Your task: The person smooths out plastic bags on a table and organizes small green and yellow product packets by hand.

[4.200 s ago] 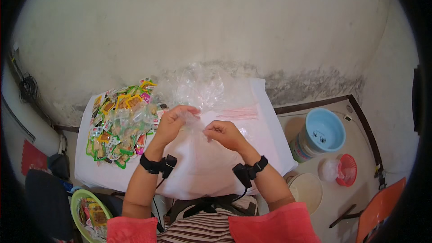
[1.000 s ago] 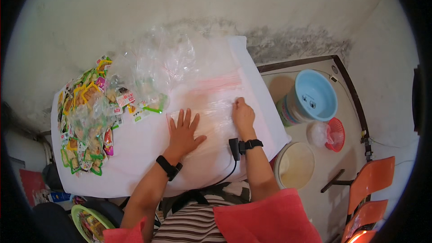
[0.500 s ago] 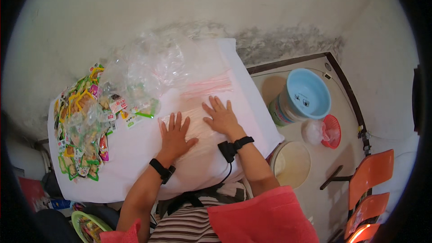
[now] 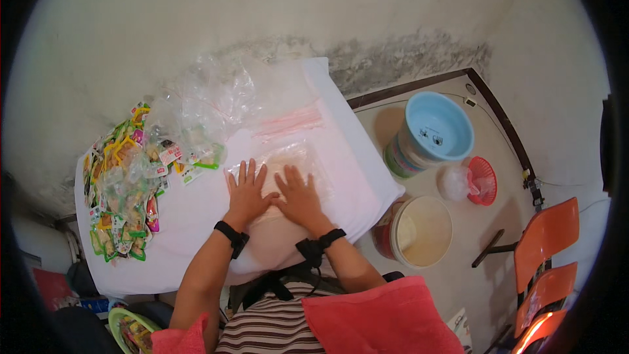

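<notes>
My left hand (image 4: 249, 195) and my right hand (image 4: 298, 198) lie side by side with fingers spread, both pressing on a flat, clear plastic bag (image 4: 298, 157) on the white-clothed table (image 4: 354, 170). Pale pink strips (image 4: 288, 122) lie just beyond the bag. Behind them is a crumpled heap of transparent plastic bags (image 4: 216, 92). A pile of small colourful food packets (image 4: 118, 210) covers the table's left part.
At the right on the floor stand a blue basin (image 4: 440, 118) on a container, a red basket (image 4: 483, 180) beside a white plastic bundle, and a cream bucket (image 4: 424, 229). Orange chairs (image 4: 547, 236) are farther right; a green basin (image 4: 124, 324) sits at the lower left.
My hands have gone from handling loose plastic in the air to lying flat on the bag. My right hand has spread open and moved down and left, toward my left hand.
</notes>
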Tool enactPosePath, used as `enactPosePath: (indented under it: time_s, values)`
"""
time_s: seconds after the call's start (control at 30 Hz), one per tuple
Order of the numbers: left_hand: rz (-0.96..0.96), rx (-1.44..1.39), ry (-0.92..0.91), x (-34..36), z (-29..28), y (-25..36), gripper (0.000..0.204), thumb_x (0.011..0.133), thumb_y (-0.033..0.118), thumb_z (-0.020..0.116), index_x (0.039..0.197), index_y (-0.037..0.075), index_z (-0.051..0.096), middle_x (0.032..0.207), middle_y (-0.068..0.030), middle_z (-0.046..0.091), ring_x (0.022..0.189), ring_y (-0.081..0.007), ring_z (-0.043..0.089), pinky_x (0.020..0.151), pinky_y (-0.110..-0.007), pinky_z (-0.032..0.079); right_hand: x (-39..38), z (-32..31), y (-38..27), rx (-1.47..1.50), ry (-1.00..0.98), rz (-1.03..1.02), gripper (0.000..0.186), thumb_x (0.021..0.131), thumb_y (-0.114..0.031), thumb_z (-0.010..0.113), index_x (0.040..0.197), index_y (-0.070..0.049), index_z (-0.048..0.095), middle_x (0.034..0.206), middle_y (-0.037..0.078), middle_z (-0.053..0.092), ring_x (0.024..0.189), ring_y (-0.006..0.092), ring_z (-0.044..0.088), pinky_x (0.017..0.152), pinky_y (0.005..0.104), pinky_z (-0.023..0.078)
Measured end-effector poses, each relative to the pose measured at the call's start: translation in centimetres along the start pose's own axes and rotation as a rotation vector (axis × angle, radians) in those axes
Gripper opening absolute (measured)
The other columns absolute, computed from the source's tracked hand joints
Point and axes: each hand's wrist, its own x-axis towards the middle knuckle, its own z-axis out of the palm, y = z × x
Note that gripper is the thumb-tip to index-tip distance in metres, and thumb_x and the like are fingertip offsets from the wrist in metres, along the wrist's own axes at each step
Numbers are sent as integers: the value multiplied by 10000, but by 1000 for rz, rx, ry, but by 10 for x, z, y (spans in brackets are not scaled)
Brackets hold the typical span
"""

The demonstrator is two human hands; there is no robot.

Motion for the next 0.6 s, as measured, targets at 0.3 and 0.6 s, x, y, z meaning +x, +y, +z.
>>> enactPosePath:
  time_s: [0.3,0.6]
  values:
    - [-67,-21,-4,-1,-6,3,794,785,563,528,1396,112,294,1473,-182,160,1367,-356,82,1052,-585,50,-14,-36,50,-100,-48,128,646,836,-488,511,1372,-165,354,1452,152,240,1352,341,166,1038,586,154]
    - [-19,-33,-33,3,4,-11,774,811,575,492,1397,114,285,1475,-193,128,1365,-376,68,1034,-613,69,7,-33,52,-111,1,93,646,830,-501,511,1356,-150,379,1428,255,214,1338,409,145,990,649,162]
